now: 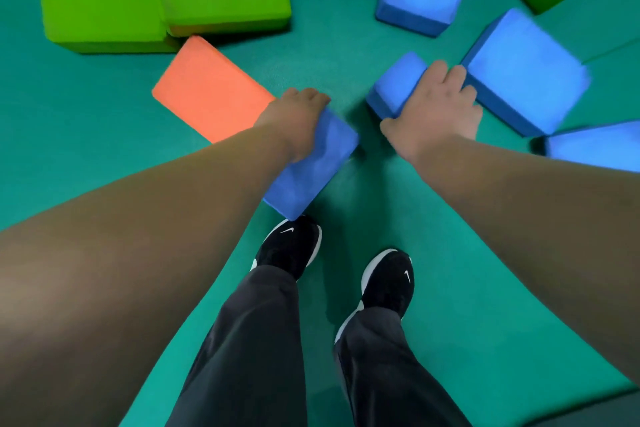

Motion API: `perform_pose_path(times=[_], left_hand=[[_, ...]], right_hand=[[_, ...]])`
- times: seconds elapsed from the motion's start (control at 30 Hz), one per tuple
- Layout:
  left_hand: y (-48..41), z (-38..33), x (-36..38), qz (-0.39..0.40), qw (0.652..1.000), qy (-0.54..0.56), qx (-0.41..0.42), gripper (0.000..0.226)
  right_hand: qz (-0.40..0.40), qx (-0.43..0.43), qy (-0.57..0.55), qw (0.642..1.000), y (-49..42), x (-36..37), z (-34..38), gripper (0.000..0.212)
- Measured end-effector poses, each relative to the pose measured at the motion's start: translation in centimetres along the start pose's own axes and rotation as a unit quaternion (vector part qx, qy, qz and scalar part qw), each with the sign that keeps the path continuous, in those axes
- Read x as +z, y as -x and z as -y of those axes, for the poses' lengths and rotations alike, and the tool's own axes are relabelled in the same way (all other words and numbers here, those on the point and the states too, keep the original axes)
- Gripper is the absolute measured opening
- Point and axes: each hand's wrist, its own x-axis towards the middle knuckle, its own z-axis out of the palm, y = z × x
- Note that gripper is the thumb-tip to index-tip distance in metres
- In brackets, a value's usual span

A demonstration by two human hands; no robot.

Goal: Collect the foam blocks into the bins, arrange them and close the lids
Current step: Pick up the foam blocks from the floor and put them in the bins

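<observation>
Two dark-trousered legs and black shoes [291,246] stand on the green floor [346,55], with bare forearms reaching out above them. At far left, green blocks [138,0] lie overlapped, and an orange block [207,90] lies flat just below them. The left hand [294,118] grips a blue block [311,166] at its far end, long axis running back toward the left shoe. The right hand [436,107] clamps over a second blue block [394,87], which seems to point up and to the right, though the hand hides most of it. A larger blue block [519,76] lies just beside those fingers.
</observation>
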Motion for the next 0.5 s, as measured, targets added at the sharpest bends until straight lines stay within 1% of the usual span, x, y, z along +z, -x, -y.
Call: perform_pose_path(times=[0.07, 0.13, 0.2, 0.27, 0.3, 0.33, 0.37, 0.43, 0.5], left_hand=[[-1.3, -1.0, 0.1, 0.021, 0.995, -0.081, 0.047, 0.082], [-2.1, -1.8, 0.4, 0.059, 0.987, -0.14, 0.059, 0.086], [-2.2, -2.7, 0.8, 0.077, 0.978, -0.186, 0.056, 0.08], [-2.0, -3.5, 1.0, 0.055, 0.972, -0.222, 0.052, 0.067], [-1.9, -3.9, 0.8, 0.044, 0.968, -0.241, 0.051, 0.065], [-1.8, -4.4, 0.6, 0.041, 0.963, -0.261, 0.051, 0.068], [-1.8, -4.7, 0.2, 0.048, 0.957, -0.283, 0.049, 0.077], [-2.0, -5.2, -0.9, 0.092, 0.939, -0.328, 0.042, 0.1], [-1.8, -5.5, -2.1, 0.12, 0.928, -0.35, 0.039, 0.105]], right_hand=[[-0.017, 0.002, 0.002, 1.0, -0.5, 0.4, -0.9, 0.086], [-0.027, -0.002, -0.002, 1.0, -1.3, 0.6, -1.4, 0.087], [-0.03, -0.003, -0.01, 0.999, -2.2, 0.5, -1.6, 0.088], [-0.026, 0.002, -0.018, 0.999, -2.9, 0.4, -1.7, 0.09], [-0.025, 0.004, -0.019, 1.0, -3.0, 0.3, -1.7, 0.091], [-0.026, 0.004, -0.017, 0.999, -3.0, 0.4, -1.8, 0.09], [-0.028, 0.003, -0.016, 0.999, -2.9, 0.5, -1.8, 0.089], [-0.033, -0.002, -0.011, 0.999, -2.5, 0.7, -1.7, 0.085], [-0.027, -0.005, -0.008, 1.0, -1.9, 0.8, -1.6, 0.082]])
